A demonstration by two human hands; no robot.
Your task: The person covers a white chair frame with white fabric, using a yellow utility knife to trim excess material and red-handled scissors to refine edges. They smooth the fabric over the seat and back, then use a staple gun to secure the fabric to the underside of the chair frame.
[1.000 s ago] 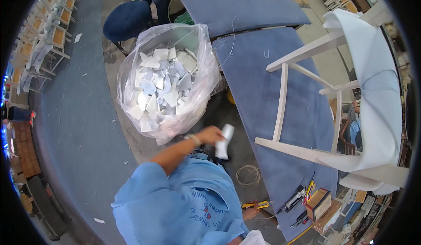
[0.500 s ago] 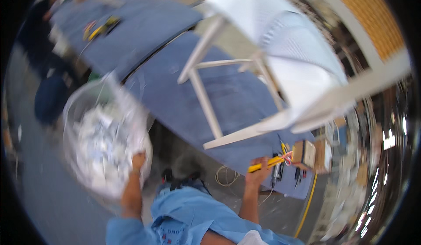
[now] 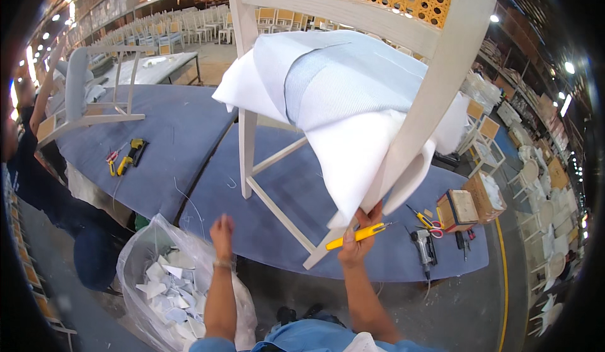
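My right hand [image 3: 357,246] grips a yellow utility knife [image 3: 372,231], its tip pointing right. The fingers of that hand also reach up to a pale wooden chair [image 3: 413,122], near a front leg and a hanging corner of its seat cover. The chair stands upright on the blue-grey table, with a woven cane back. White and striped pale-blue fabric [image 3: 353,81] lies over its seat, with loose corners drooping. My left hand [image 3: 222,232] is closed in the air by the table's near edge, above a clear plastic bag [image 3: 135,257]; nothing shows in it.
White fabric scraps [image 3: 173,289] fill the bag. On the table [image 3: 277,197] lie a staple gun [image 3: 422,251], scissors [image 3: 435,227] and cardboard boxes [image 3: 457,208]. Another yellow staple gun [image 3: 131,155] lies far left. A co-worker [image 3: 57,207] stands left beside another chair [image 3: 82,109].
My view has swung up and levelled. My left hand has left the bag's rim and risen toward the table. My right hand, still holding the knife, has come up to the chair's seat corner.
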